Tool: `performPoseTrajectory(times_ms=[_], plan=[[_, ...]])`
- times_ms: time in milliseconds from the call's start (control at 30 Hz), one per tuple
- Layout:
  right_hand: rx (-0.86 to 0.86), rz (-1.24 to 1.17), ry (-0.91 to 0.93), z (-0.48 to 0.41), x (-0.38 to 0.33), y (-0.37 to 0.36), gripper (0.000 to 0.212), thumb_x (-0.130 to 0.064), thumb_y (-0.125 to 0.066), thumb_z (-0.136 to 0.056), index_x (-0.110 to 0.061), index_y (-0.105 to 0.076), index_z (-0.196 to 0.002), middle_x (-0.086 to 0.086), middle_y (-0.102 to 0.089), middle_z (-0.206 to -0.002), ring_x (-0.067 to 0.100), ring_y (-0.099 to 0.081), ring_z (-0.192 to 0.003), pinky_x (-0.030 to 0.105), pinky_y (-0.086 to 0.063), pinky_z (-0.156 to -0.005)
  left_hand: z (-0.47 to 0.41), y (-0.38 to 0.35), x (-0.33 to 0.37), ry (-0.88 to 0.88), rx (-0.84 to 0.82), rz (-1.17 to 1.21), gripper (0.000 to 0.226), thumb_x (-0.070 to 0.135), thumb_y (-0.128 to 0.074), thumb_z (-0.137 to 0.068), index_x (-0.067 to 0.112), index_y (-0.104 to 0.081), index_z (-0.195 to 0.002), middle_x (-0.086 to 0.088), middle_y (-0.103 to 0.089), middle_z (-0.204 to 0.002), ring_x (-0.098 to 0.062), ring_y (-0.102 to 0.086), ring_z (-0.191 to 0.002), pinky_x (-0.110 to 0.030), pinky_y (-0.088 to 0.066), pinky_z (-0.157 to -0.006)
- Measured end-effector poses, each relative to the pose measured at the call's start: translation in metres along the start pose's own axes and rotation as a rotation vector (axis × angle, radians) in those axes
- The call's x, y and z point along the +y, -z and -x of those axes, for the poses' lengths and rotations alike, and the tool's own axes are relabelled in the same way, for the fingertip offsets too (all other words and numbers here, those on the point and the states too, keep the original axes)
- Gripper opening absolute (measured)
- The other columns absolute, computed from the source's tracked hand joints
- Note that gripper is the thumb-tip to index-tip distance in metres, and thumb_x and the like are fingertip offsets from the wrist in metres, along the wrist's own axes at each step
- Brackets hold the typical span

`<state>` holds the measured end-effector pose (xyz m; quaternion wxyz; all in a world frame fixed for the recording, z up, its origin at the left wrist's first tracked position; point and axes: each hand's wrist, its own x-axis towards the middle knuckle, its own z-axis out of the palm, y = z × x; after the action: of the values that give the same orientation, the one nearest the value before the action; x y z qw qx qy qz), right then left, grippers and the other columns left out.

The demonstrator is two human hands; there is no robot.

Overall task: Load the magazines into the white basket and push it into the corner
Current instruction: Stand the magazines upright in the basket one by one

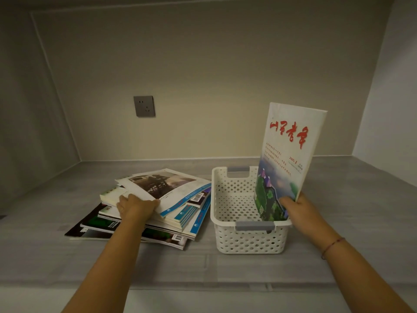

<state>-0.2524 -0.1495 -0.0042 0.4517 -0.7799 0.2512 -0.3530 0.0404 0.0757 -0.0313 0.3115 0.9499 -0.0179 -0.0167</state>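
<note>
magazine [286, 154] upright in basket [228, 219], apparently gripped

Magazine stack [158, 206] lies left of basket [248, 240] holding upright magazine [286, 159].

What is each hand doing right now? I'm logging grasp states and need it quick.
Left hand: closed on the top magazine of the stack.
Right hand: closed on the upright magazine, its lower end inside the white basket.

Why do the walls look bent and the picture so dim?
Head view: the wide-angle lens bows the wall edges outward; light is low and warm, dimmest toward the left wall. The white basket and the upright magazine in the right hand stay sharp; the left hand shows no motion blur.
</note>
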Motion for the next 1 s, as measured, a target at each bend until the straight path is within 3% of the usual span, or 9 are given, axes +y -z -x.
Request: performPoseTrajectory(times_ms=[133,200,367,533,667,767,867,933,1000], plan=[[-0.004,0.022,-0.002,0.000,-0.002,0.000,0.032,-0.004,-0.045,-0.088,-0.028,-0.048,-0.068,-0.002,-0.048,-0.053,0.011,-0.043,-0.049,0.013,-0.034,-0.039,-0.002,0.009,-0.002,0.155,-0.012,0.277,0.081,0.036,-0.074,-0.077,0.004,-0.033,-0.139,-0.018,-0.039,-0.143,-0.032,-0.043,-0.124,-0.040,-0.042,-0.101],[-0.008,0.037,-0.007,0.001,-0.002,0.000,0.033,-0.005,-0.045,-0.089,-0.029,-0.046,-0.066,-0.001,-0.047,-0.052,0.012,-0.042,-0.049,0.018,-0.034,-0.041,0.000,0.014,-0.002,0.233,0.078,0.393,0.088,0.045,-0.077,-0.072,0.006,-0.034,-0.139,-0.019,-0.041,-0.140,-0.034,-0.044,-0.122,-0.043,-0.044,-0.096],[-0.022,0.049,-0.018,0.001,-0.002,0.001,0.031,-0.007,-0.044,-0.089,-0.029,-0.046,-0.067,0.000,-0.047,-0.054,0.013,-0.041,-0.051,0.019,-0.036,-0.042,0.002,0.013,-0.010,0.142,0.193,0.238,0.096,0.051,-0.078,-0.067,0.000,-0.034,-0.136,-0.024,-0.037,-0.138,-0.036,-0.038,-0.127,-0.046,-0.042,-0.097],[-0.018,0.027,-0.008,0.002,-0.001,0.000,0.034,-0.007,-0.044,-0.090,-0.031,-0.042,-0.067,-0.005,-0.047,-0.058,0.011,-0.043,-0.053,0.005,-0.032,-0.035,-0.007,0.020,-0.019,0.135,0.117,0.294,0.075,0.034,-0.077,-0.075,-0.001,-0.042,-0.131,-0.025,-0.050,-0.130,-0.038,-0.051,-0.117,-0.044,-0.045,-0.092],[-0.024,0.020,-0.005,0.001,0.000,0.000,0.035,-0.006,-0.044,-0.090,-0.033,-0.041,-0.066,-0.008,-0.046,-0.060,0.008,-0.044,-0.054,0.002,-0.030,-0.035,-0.015,0.033,-0.023,0.273,-0.101,0.751,0.056,0.004,-0.073,-0.078,0.002,-0.044,-0.126,-0.023,-0.057,-0.125,-0.039,-0.059,-0.110,-0.049,-0.052,-0.086],[-0.026,0.028,-0.010,0.000,0.000,0.000,0.035,-0.007,-0.044,-0.090,-0.033,-0.041,-0.067,-0.009,-0.046,-0.060,0.005,-0.048,-0.050,0.003,-0.031,-0.035,-0.017,0.044,-0.019,0.295,-0.225,1.021,0.039,0.006,-0.068,-0.082,0.003,-0.050,-0.116,-0.019,-0.065,-0.103,-0.033,-0.065,-0.092,-0.041,-0.056,-0.063],[-0.024,0.037,-0.008,0.000,0.000,0.000,0.035,-0.008,-0.044,-0.090,-0.033,-0.040,-0.066,-0.007,-0.047,-0.059,0.009,-0.045,-0.053,0.003,-0.031,-0.035,-0.009,0.048,-0.010,0.266,-0.281,1.029,0.030,0.016,-0.064,-0.088,0.005,-0.052,-0.113,-0.013,-0.063,-0.081,-0.021,-0.063,-0.064,-0.020,-0.048,-0.034],[-0.023,0.041,-0.002,-0.001,0.002,0.001,0.037,-0.007,-0.045,-0.089,-0.033,-0.039,-0.064,-0.008,-0.047,-0.054,0.010,-0.043,-0.051,0.004,-0.030,-0.035,-0.002,0.048,-0.002,0.200,-0.316,0.959,0.030,0.012,-0.056,-0.093,-0.001,-0.051,-0.119,-0.015,-0.060,-0.077,-0.019,-0.062,-0.047,-0.015,-0.041,-0.028],[-0.018,0.039,-0.006,-0.001,0.003,0.001,0.038,-0.007,-0.045,-0.088,-0.033,-0.039,-0.062,-0.010,-0.048,-0.048,0.009,-0.043,-0.048,0.005,-0.032,-0.035,0.006,0.053,0.010,0.125,-0.273,0.962,0.030,0.007,-0.046,-0.097,-0.004,-0.048,-0.124,-0.015,-0.057,-0.079,-0.022,-0.058,-0.053,-0.019,-0.044,-0.031]])
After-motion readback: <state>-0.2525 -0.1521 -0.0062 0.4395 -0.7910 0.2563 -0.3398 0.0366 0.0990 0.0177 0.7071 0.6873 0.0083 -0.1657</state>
